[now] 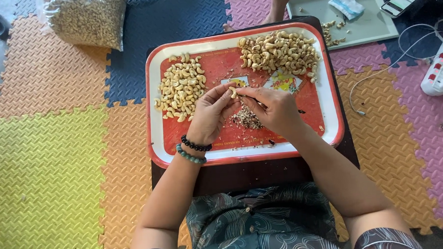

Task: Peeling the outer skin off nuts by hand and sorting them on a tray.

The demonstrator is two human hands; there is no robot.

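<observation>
Both hands meet over the middle of a red tray (330, 110) that sits on a dark surface (263, 172) above the person's lap. The left hand (211, 115) pinches a single cashew (233, 92) between thumb and fingertips; the right hand (275, 108) is closed around a thin tool whose tip rests against that nut. I cannot tell what kind of tool it is.

Just below the hands lies a small heap of brown skin scraps (246, 118). A pile of pale nuts (181, 87) sits on the left of the tray, and a larger, slightly darker pile (278, 51) on the far right.

The step in hand looks like scraping the skin off one nut. The next move probably calls for a steady pinch and light strokes, so that the nut does not snap or slip.

Off the tray, on the foam floor mats (49, 162), lie a clear bag of nuts (85, 18) at far left and a grey tray (371, 26) at far right.
</observation>
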